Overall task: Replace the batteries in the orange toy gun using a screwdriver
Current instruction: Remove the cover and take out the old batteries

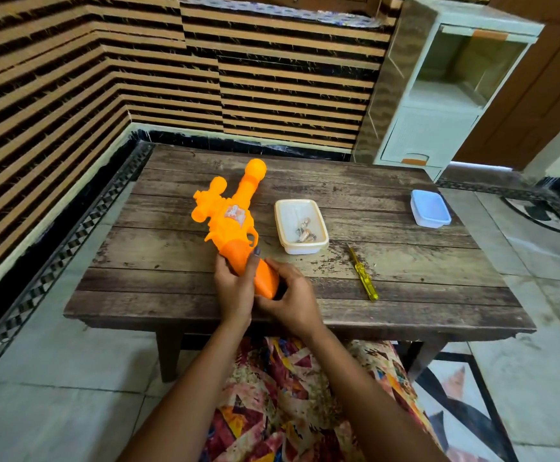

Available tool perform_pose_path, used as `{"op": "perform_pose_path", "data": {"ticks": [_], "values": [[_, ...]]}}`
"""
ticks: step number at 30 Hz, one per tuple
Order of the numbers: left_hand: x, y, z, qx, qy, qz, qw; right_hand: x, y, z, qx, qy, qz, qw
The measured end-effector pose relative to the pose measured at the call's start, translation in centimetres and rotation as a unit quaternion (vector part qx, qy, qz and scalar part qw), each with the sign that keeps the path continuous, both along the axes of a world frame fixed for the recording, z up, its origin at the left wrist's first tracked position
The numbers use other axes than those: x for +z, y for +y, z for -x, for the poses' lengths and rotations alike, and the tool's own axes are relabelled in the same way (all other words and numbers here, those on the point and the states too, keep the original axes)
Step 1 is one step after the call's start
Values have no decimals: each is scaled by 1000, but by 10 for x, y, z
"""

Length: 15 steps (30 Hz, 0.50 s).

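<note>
So, counts first: one orange toy gun (pixel 230 211), one screwdriver (pixel 363 275), two small containers, two hands. The gun is at the near-left part of the table (pixel 372 208), barrel pointing away from the person, grip end toward them. Left hand (pixel 233 288) has its fingers curled round the gun's handle, one painted nail showing on top. Right hand (pixel 292 301) grips the butt end of the handle from the right, thumb and fingers wrapped on it. The screwdriver has a clear yellow handle and lies flat on the table right of the hands, untouched, tip pointing away. The open white tub (pixel 302 250) sits just right of the gun, with small metallic bits inside; can't tell what they are. The blue-lidded box (pixel 430 208) is closed, at the far right edge, well apart from the rest. The table is low, with a dark weathered plank top. Pale tiled floor (pixel 72 378) with a black patterned border. Brown-and-black striped wall (pixel 72 78). One white cabinet (pixel 438 128) with orange trim stands back right. A patterned garment (pixel 288 395) covers the lap.
</note>
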<state>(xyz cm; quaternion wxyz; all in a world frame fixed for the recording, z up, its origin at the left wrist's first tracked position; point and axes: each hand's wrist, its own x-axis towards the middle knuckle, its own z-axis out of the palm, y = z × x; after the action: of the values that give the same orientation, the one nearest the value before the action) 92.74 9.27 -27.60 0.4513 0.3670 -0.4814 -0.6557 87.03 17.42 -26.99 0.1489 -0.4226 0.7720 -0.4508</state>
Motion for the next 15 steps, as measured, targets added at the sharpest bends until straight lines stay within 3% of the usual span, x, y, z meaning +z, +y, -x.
{"op": "perform_pose_path", "data": {"ticks": [3,15], "values": [[2,2,1,10,-40,17,999,0,1,-1,-6,3,10,1000],[1,-7,-1,-37,-20,-37,998,-4,-2,-3,-21,17,20,999]]}}
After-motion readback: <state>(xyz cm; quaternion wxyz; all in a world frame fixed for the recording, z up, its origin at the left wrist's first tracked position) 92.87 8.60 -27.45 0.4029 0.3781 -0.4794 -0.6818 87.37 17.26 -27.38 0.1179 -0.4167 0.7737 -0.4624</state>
